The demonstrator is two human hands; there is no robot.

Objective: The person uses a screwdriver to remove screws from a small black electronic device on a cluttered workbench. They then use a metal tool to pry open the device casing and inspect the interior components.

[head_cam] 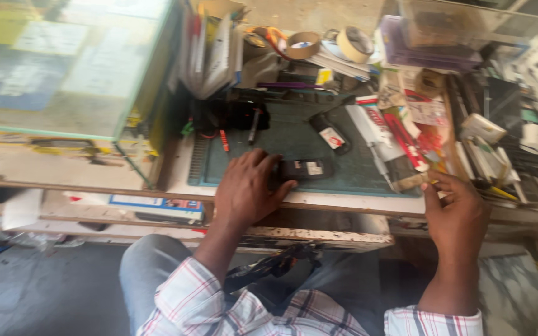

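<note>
Resting flat on the green mat (344,163), my left hand (247,190) touches the small black phone (302,168) without gripping it; the phone lies closed, nothing opened yet. My right hand (456,211) pinches at something near the tool clutter (487,155), but blur hides what, if anything, it holds.

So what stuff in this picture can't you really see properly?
Head view, all of it motion-blurred:
- Small dark gadget on the green mat: the left hand covers one end, so its kind is unclear.
- Right hand: fingertips pinch something too small to identify.
- Heap of tools and packets: blurred together, hard to separate.
- Dark object under the bench, above the lap: shadowed, unclear.
- Clear box: cut off by the top edge.
</note>
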